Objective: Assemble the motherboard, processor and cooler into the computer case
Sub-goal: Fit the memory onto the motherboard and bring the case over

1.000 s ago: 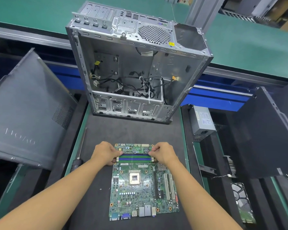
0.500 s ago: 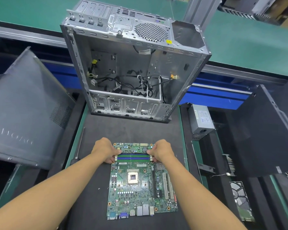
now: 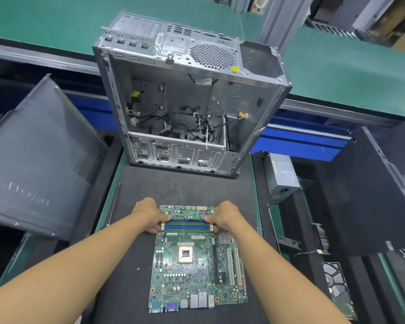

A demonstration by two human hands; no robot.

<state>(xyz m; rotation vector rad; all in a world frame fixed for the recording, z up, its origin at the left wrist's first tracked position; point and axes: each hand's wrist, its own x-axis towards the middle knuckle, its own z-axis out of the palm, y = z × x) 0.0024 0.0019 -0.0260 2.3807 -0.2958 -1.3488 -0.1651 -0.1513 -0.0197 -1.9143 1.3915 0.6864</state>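
Green motherboard (image 3: 198, 265), printing too small.

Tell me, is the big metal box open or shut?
Open: the computer case has no side panel on, and cables show inside.

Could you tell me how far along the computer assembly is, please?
Early. Done: the case stands open, only cables inside. In hand: the left hand and right hand grip the motherboard by its memory slots. Left: processor, cooler, mounting; the socket looks bare.
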